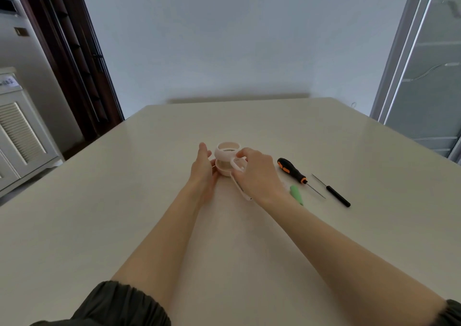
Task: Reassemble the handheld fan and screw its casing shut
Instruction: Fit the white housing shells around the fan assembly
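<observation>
The pale pink fan parts sit in the middle of the table: a round housing (pixel 227 151) on top of a shallow round base (pixel 222 170). My left hand (pixel 203 169) lies against their left side with fingers straight and the thumb by the base. My right hand (pixel 257 173) pinches a pink ring-shaped casing piece (pixel 237 164) against the housing's right side. A thin pink strip (pixel 240 188) runs out from under my right hand toward me.
Right of my right hand lie a black and orange screwdriver (pixel 291 170), a thin black precision screwdriver (pixel 334 192) and a green object (pixel 296 194). The cream table (pixel 149 201) meets the wall at its far edge; a white cabinet (pixel 22 136) stands left.
</observation>
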The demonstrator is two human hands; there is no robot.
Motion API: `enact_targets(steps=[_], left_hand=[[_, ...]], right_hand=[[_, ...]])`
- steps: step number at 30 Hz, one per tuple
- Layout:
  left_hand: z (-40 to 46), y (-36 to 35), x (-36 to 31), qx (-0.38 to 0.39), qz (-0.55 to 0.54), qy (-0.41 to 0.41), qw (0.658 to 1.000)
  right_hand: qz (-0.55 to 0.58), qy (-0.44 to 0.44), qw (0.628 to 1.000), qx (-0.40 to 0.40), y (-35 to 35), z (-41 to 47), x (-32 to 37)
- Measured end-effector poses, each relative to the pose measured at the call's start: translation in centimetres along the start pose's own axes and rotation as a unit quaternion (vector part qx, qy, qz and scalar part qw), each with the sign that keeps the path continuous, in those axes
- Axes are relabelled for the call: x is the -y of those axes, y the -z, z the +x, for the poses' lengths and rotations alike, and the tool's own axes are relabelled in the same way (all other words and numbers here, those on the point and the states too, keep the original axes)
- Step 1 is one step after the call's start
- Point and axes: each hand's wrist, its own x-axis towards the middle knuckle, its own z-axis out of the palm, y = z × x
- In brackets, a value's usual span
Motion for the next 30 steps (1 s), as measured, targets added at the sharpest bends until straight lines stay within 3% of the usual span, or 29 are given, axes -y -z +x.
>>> enact_targets(steps=[15,30], left_hand=[[-1.03,0.01,0.11,-0.001,0.148,-0.041,0.988],[-0.55,0.23,0.23,-0.039,0.110,-0.062,0.991]], right_hand=[[-0.007,0.002,1.000,0.022,0.51,-0.32,0.27],[-0.022,0.022,0.999,0.028,0.49,-0.62,0.83]])
